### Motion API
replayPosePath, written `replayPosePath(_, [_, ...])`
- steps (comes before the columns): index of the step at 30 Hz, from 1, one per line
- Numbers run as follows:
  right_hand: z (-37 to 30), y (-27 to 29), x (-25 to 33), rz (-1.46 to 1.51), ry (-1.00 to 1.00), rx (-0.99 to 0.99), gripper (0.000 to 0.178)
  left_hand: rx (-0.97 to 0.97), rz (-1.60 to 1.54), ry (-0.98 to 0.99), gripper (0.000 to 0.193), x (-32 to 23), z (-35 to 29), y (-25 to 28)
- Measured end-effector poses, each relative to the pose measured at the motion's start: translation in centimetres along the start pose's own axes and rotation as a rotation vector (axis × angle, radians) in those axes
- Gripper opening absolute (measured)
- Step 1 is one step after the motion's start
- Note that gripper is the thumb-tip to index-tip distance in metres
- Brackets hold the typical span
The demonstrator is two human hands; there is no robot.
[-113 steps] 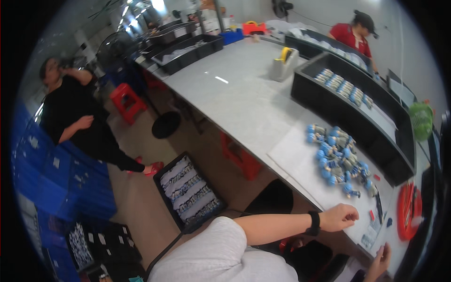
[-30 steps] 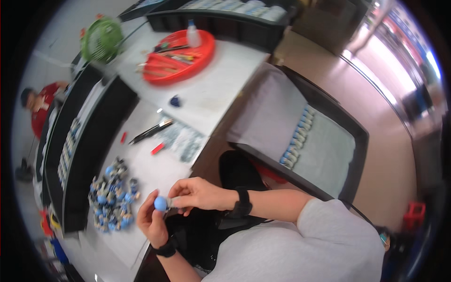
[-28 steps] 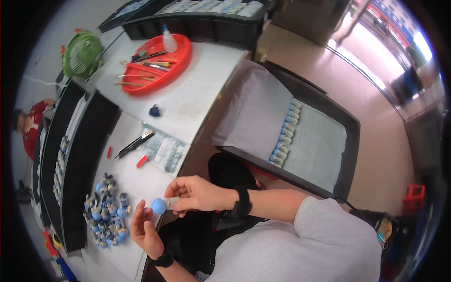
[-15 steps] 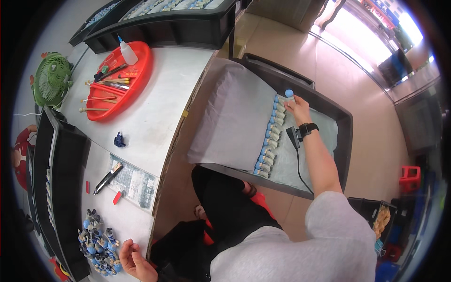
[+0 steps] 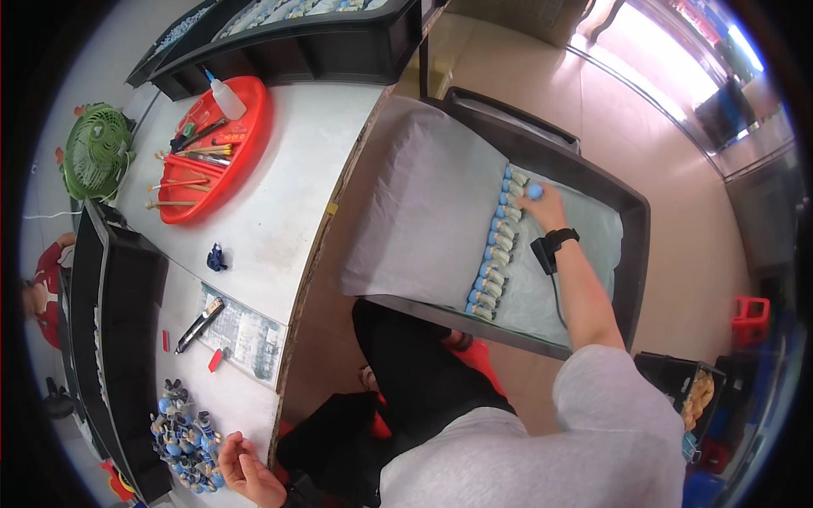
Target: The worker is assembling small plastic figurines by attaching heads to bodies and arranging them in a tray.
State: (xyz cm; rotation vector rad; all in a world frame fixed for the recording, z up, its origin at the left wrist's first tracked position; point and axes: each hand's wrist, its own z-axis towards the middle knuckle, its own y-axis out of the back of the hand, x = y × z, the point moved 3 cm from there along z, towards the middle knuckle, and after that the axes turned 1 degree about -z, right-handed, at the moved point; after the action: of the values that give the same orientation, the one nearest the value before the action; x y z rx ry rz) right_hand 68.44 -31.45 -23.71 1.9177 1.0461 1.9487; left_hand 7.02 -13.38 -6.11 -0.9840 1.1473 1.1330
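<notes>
My right hand is closed on a small figurine whose round blue head shows at the fingertips; its body is mostly hidden by the fingers. It is over the grey tray, beside the upper part of a row of similar blue-and-cream figurines lying side by side on a pale sheet. My left hand rests at the table's near edge, palm up, fingers loosely bent and apart, holding nothing. Just left of it lies a heap of dark and light blue figurines.
On the white table sit a red tray with brushes and a squeeze bottle, a dark blue scrap and a black-handled cutter. Dark crates border the table. A green fan stands beyond. Another person is at far left.
My right hand has moved slightly down and to the right, bringing the held figurine lower beside the row. My left hand stays by the heap. The whole view has shifted a little.
</notes>
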Motion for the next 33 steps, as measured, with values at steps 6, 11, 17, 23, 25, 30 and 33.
replayPosePath(6, [-2.2, -1.9, 1.5, -0.381, 0.425, 0.099, 0.027, -0.017, 0.010, 0.008, 0.023, -0.1, -0.2, 0.2])
replayPosePath(11, [-2.7, -3.0, 1.5, -0.422, 0.434, 0.088, 0.022, -0.046, 0.056, 0.034, 0.022, -0.5, -0.3, -0.7])
replayPosePath(17, [-2.6, -2.6, 2.0, -0.509, 0.354, 0.140, 0.022, -0.013, 0.032, 0.020, 0.022, -0.4, 0.1, -0.7])
replayPosePath(23, [-1.3, -1.3, 2.0, -0.380, 0.307, 0.100, 0.023, 0.003, 0.037, 0.017, 0.021, -0.2, 0.0, -0.1])
replayPosePath(25, [0.2, -1.1, 1.4, -0.417, 0.297, 0.006, 0.023, 0.002, 0.038, 0.020, 0.021, -0.1, 0.1, -0.1])
replayPosePath(30, [0.3, -1.8, 1.7, -0.485, 0.296, 0.045, 0.024, 0.001, 0.054, 0.029, 0.021, 0.1, 0.1, 0.2])
replayPosePath(33, [0.6, -2.4, 0.8, -0.556, 0.345, 0.071, 0.026, 0.006, 0.045, 0.040, 0.021, 0.3, 0.2, 0.1])
